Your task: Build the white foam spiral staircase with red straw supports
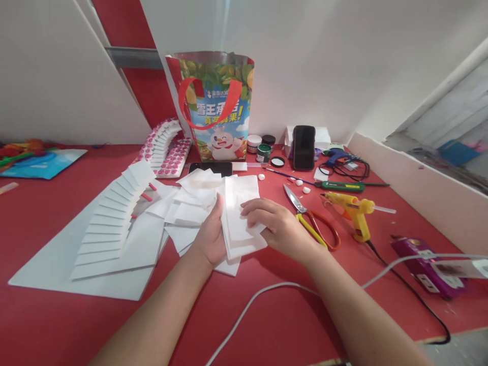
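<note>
A small stack of white rectangular sheets (238,234) is held over the red table, slightly tilted. My left hand (213,236) grips it from the left, thumb along the edge and the other fingers hidden underneath. The bent fingers of my right hand (272,223) press on its face and right edge; that thumb is hidden. Loose white pieces (188,211) lie in a pile just beyond my left hand. Left of them, a curved stepped row of white panels (109,218) sits on a large white board (49,269), with a few red sticks (147,196) poking out.
Scissors (305,208), a yellow glue gun (356,208) and a green-handled tool (341,186) lie right. A white cable (263,291) crosses in front. Behind stand a printed bag (221,114), a phone (304,147), paint jars (264,152) and a pink-patterned curved piece (168,162).
</note>
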Motion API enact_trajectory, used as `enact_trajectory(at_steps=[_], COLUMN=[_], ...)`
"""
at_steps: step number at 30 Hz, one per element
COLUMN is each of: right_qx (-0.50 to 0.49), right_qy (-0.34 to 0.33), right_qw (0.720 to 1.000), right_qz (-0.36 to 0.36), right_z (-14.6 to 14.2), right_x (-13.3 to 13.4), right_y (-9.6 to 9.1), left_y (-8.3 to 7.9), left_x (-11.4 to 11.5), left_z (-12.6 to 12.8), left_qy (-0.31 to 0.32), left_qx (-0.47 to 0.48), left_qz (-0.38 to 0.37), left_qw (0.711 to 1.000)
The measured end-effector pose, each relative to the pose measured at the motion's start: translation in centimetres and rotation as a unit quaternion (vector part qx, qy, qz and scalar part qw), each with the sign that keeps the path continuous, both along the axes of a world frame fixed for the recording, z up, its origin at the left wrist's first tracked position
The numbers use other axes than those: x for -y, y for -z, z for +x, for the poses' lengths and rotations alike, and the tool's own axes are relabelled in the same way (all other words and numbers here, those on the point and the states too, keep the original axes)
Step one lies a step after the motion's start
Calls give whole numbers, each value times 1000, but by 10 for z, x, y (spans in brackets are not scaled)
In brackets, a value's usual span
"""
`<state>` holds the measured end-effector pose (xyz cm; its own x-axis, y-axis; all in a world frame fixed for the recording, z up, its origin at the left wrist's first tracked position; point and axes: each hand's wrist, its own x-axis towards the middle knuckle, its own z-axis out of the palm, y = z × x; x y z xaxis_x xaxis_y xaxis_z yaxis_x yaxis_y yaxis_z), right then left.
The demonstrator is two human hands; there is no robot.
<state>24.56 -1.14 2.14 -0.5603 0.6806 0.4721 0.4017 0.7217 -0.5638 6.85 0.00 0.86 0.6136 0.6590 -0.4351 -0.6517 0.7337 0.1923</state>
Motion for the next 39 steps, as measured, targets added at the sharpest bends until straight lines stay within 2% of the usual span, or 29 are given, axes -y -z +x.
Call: enact_trajectory(at_steps=[9,15,17,19,21,23,24,26,27,29,31,35,37,39], right_qx=[9,-1,-68,-154,-184,-128,-75,45,97,170,232,287,308,320], right_qy=[-44,-52,-19,79,174,183,153,65,21,1,-15,-60,-54,-36], right_qw=[999,998,995,982,966,973,984,995,992,980,967,955,949,946], right_qz=[2,-40,-69,-78,-62,-48,-47,-62,-77,-106,-103,-54,-34,-28], right_z=[-2,-1,1,3,2,-3,-8,-22,-31,-52,-76,-114,-119,-110], right_x=[1,6,8,7,0,-14,-23,-43,-53,-68,-74,-64,-57,-51], right_y=[-3,-3,-9,-18,-29,-39,-42,-43,-41,-34,-24,-6,0,3], left_y=[-1,4,6,6,4,1,0,-4,-5,-6,-6,-3,-3,-4], left_x=[0,-1,0,5,12,19,22,25,25,25,24,24,25,26], left_z=[-1,-1,0,0,-1,-4,-6,-10,-13,-17,-19,-20,-19,-19], left_qy=[26,19,-1,0,57,169,231,355,400,443,438,412,406,405], left_qx=[28,-35,-70,-101,-123,-145,-159,-166,-154,-123,-111,-138,-145,-147], left_qz=[26,17,39,97,168,218,244,318,357,414,433,421,414,406], left_qw=[999,999,997,990,977,950,929,863,830,786,780,796,802,806])
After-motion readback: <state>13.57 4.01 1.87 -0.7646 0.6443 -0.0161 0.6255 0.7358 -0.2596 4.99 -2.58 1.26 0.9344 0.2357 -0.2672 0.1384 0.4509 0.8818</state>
